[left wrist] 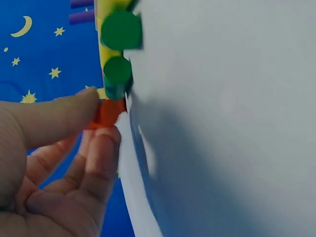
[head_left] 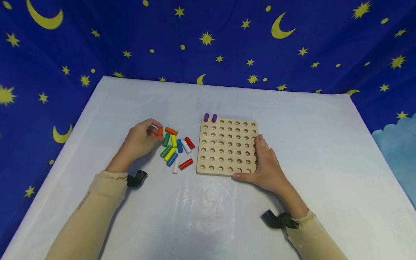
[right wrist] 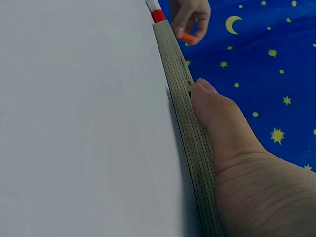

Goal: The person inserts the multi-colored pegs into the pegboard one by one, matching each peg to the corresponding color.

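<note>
My left hand (head_left: 141,139) pinches a short orange peg (head_left: 160,132) between thumb and fingers, left of the loose pegs. In the left wrist view this orange peg (left wrist: 109,113) shows end-on at the fingertips, close to two green pegs (left wrist: 121,30). The square wooden pegboard (head_left: 217,139) has rows of round holes. Two purple pegs (head_left: 214,118) stand upright in its far-left holes. My right hand (head_left: 268,168) holds the board's near-right corner, thumb on the near edge and fingers along the right side. The right wrist view shows the thumb (right wrist: 222,116) against the board's layered edge (right wrist: 185,123).
Between left hand and board lie several pegs: a second orange peg (head_left: 171,130), green (head_left: 166,139), yellow (head_left: 174,141), blue (head_left: 180,146), white (head_left: 186,147) and red (head_left: 189,142) ones. A white cloth (head_left: 195,213) covers the table; a blue star-patterned curtain (head_left: 227,43) hangs behind.
</note>
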Available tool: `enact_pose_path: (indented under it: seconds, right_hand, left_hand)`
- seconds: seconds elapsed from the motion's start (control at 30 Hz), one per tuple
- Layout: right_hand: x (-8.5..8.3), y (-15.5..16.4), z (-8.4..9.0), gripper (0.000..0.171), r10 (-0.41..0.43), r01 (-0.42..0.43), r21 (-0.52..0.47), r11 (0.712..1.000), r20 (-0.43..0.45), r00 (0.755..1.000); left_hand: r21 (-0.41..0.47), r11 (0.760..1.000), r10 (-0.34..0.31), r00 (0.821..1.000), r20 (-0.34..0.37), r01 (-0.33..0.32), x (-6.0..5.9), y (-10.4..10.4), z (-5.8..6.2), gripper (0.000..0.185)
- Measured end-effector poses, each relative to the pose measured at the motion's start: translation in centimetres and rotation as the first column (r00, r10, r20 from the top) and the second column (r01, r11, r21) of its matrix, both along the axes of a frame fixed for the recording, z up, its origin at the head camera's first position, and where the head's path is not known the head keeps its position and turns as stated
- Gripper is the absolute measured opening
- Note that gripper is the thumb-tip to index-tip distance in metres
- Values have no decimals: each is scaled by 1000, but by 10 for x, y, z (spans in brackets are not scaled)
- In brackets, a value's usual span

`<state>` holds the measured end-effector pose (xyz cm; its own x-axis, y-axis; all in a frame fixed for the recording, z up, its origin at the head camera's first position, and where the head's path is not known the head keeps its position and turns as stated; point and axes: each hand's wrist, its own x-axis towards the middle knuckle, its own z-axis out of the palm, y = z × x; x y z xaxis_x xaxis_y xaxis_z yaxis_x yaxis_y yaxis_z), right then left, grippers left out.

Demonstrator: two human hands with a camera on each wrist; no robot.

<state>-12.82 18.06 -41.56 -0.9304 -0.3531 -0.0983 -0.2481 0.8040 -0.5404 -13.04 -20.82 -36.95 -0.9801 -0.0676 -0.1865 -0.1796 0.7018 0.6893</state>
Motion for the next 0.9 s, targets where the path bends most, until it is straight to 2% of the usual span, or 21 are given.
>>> enact_pose_path:
  seconds: [0.13, 0.27, 0.33, 0.63, 0.9]
  right_hand:
    - [0, 0, 0, 148, 4, -4, 5, 1000, -1, 1000]
    - [0, 0, 0, 148, 3, -3, 6, 1000, -3, 1000]
    - [0, 0, 0, 148, 4, -4, 5, 1000, -2, 1000]
    - [1, 2, 1, 147, 2, -2, 2, 1000, -18, 1000]
    - [1, 3, 0, 147, 4, -4, 2, 1000, -18, 1000]
  left_hand:
    - [46, 999, -3, 996, -91, 8, 0, 7, 1, 28]
    - [77, 996, -20, 980, -199, 36, -2, 17, 3, 28]
    - [89, 995, -32, 973, -229, 54, -4, 23, 6, 28]
    - [136, 981, -108, 969, -222, 141, -25, 61, 20, 30]
    - [158, 973, -134, 968, -210, 169, -50, 100, 18, 28]
